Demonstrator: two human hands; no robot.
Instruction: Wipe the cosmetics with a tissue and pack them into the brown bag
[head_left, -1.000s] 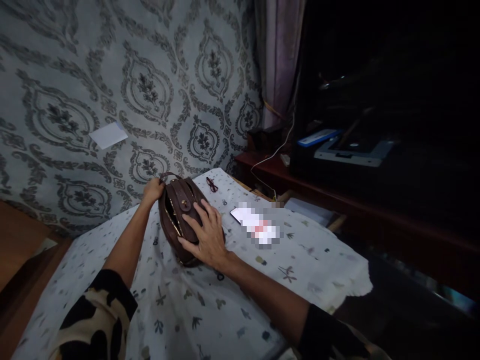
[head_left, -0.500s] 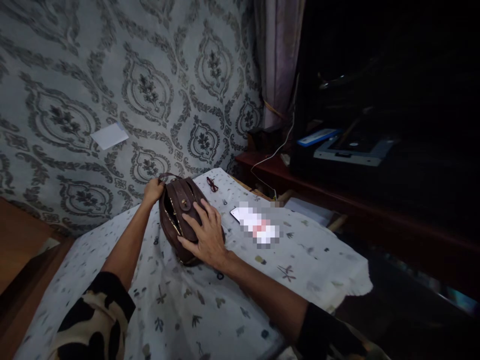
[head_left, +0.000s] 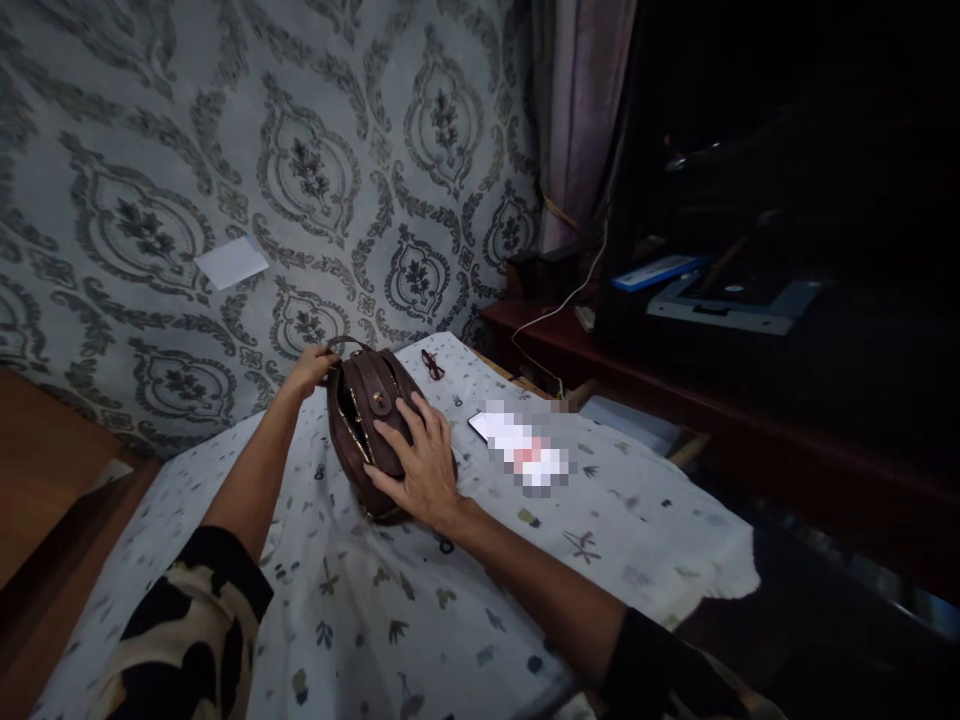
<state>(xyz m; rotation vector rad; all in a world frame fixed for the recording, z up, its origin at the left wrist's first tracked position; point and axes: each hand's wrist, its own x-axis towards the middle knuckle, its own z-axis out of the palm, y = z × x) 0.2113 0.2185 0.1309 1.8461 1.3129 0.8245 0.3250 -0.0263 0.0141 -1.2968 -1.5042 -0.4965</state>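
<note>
A brown leather handbag [head_left: 390,395] with gold-coloured zips sits on a white patterned cloth [head_left: 645,540]. Its left zip stands partly undone, and the inside looks dark. At the bag's far left end, beside the loop handle, my left hand [head_left: 313,370] is closed on the bag's edge; its fingertips are partly hidden. My right hand [head_left: 424,465] lies over the bag's near right side, fingers spread across the leather. To the right of the bag is a phone [head_left: 480,425] with a lit, blurred-out screen. Dark red glasses [head_left: 433,365] rest beyond the bag.
Patterned wallpaper [head_left: 307,170] rises behind, with a white paper [head_left: 232,262] against it. A white cable [head_left: 559,295] hangs down near the curtain [head_left: 574,120]. On the right, a dark red shelf [head_left: 555,345] holds a blue box [head_left: 660,271] and a grey device [head_left: 735,305].
The view has turned slightly, so the scene sits a little further right. Both hands keep about the same places on the handbag.
</note>
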